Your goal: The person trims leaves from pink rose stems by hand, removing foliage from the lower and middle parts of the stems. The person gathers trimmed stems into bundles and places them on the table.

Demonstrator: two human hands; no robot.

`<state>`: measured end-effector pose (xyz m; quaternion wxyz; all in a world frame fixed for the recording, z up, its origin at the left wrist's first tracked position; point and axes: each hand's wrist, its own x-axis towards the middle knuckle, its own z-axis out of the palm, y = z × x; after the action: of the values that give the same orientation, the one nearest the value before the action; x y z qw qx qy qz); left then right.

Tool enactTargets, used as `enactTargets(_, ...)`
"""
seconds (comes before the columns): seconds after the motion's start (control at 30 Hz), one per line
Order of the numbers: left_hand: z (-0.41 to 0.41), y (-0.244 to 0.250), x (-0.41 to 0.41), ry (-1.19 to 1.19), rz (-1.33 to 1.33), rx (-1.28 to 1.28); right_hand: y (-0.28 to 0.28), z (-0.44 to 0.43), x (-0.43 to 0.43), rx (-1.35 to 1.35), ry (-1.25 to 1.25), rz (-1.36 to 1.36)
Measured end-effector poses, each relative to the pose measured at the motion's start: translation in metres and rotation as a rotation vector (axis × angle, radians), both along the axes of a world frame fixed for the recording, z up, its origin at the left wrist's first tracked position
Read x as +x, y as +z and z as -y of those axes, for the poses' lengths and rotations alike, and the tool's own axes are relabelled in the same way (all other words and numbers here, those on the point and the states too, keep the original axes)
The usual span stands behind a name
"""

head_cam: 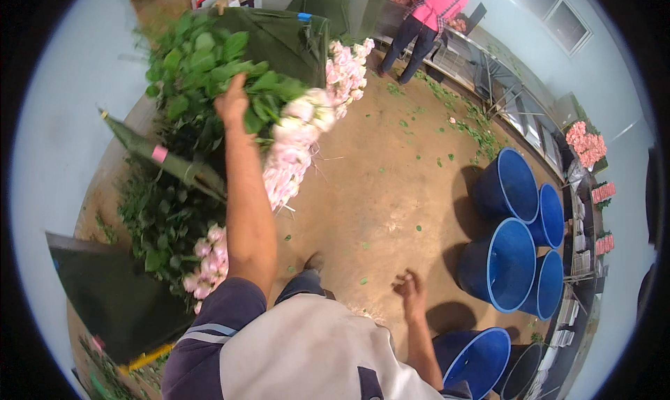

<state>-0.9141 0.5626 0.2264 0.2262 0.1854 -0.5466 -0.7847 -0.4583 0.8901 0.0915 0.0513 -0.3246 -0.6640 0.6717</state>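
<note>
At the upper left, my left hand (233, 103) is closed around the leafy green stems (201, 60) of a bunch of pale pink roses (306, 115). The bunch is slightly blurred, and its blooms point to the right. More pale pink roses (285, 172) lie just below it, their dark foliage (157, 211) towards the wall. A dark green cloth panel (282, 39) stands behind the bunch; a narrow green cloth roll (167, 157) with a pink tag slants below my left hand. Over the floor, my right hand (411, 290) is empty, its fingers loosely bent and apart.
Several blue buckets (497, 264) stand on the right; another blue bucket (476, 363) is near my right forearm. Loose leaves litter the brown floor (366, 191). A person in a pink top (439, 5) stands by a long worktable (481, 49). Coral roses (586, 143) sit far right.
</note>
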Motion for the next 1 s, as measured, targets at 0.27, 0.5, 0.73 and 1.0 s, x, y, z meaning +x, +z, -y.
enactTargets(0.27, 0.004, -0.14, -0.099, 0.083, 0.574, 0.113, -0.054, 0.029, -0.02, -0.117, 0.142, 0.28)
enactTargets(0.5, -0.029, -0.091, -0.061, 0.172, 0.52, -0.051, -0.059, -0.026, -0.054, -0.093, 0.205, 0.176)
enactTargets(0.73, -0.111, -0.067, 0.231, -0.034, -0.261, -0.859, -0.081, -0.046, -0.066, -0.004, 0.5, 0.177)
enactTargets(1.0, 0.021, -0.069, 0.537, -1.104, 0.445, -0.325, -0.07, 0.058, -0.039, -0.067, 0.998, 0.199)
